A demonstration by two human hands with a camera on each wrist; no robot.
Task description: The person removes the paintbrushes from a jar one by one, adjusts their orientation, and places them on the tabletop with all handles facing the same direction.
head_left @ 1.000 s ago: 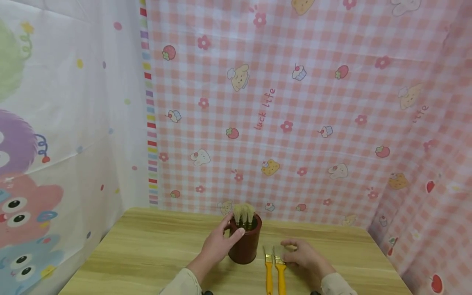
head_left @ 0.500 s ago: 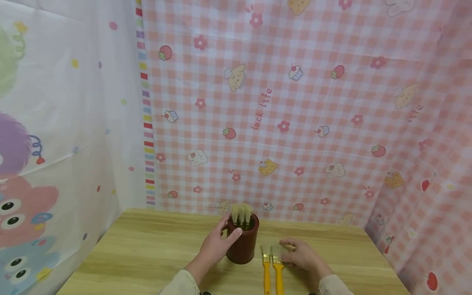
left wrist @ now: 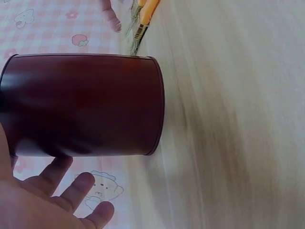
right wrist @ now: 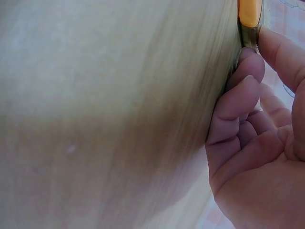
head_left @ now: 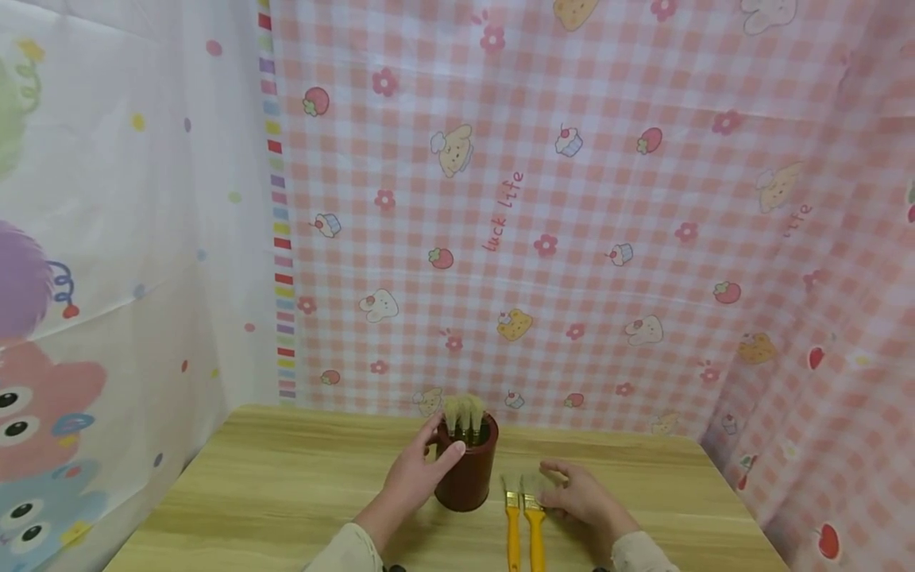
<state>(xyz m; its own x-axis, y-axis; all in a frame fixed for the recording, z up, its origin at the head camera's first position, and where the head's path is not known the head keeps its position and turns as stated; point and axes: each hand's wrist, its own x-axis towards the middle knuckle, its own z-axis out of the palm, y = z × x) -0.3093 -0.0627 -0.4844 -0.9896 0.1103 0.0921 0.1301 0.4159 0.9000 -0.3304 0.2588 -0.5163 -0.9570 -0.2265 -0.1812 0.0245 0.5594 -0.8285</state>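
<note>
My left hand grips the dark reddish-brown cup, its thumb on the near side by the rim. Bristles-up paintbrushes stand bunched in the cup. In the left wrist view, the cup fills the middle, with other fingers spread beside it. Two yellow-handled paintbrushes lie side by side on the table, bristles pointing away. My right hand rests beside the right-hand paintbrush, with its thumb at the metal ferrule. The right wrist view shows loosely bent fingers near the table and that paintbrush.
A wood-grain table extends beneath everything. Behind it hangs a pink checked cloth; a white cartoon-print cloth hangs at the left, and printed cloth also closes off the right side.
The head view has shifted slightly, moving the whole scene a little left in it. Both hands, the cup and the paintbrushes keep nearly the same places relative to each other.
</note>
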